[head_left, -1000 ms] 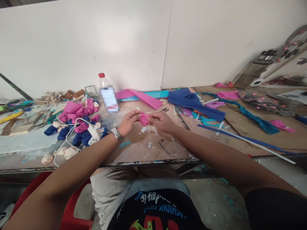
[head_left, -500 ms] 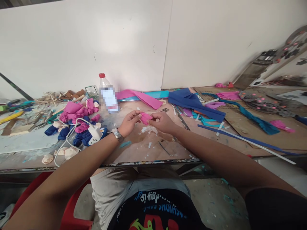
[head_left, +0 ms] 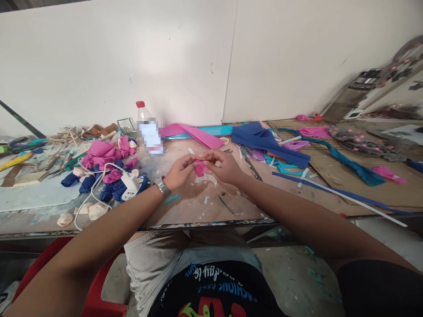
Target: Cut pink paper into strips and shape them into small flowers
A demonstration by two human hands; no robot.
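Observation:
My left hand (head_left: 180,169) and my right hand (head_left: 223,166) meet over the middle of the worktable (head_left: 198,207). Both pinch a small rolled pink piece (head_left: 199,167) between their fingertips, a little above the tabletop. A metal watch (head_left: 161,185) is on my left wrist. Just below the pink piece a curled white scrap (head_left: 205,178) lies on the table.
A heap of pink and dark blue rolled pieces (head_left: 104,165) lies left of my hands, with a white power adapter and cable (head_left: 128,179). A plastic bottle with a red cap (head_left: 147,128) stands behind. Pink (head_left: 198,134), blue (head_left: 264,138) and teal sheets and strips spread to the right.
My right hand's fingers have risen and shifted left over the top of the pink piece. The piece has turned slightly between both hands. The arms stay in place.

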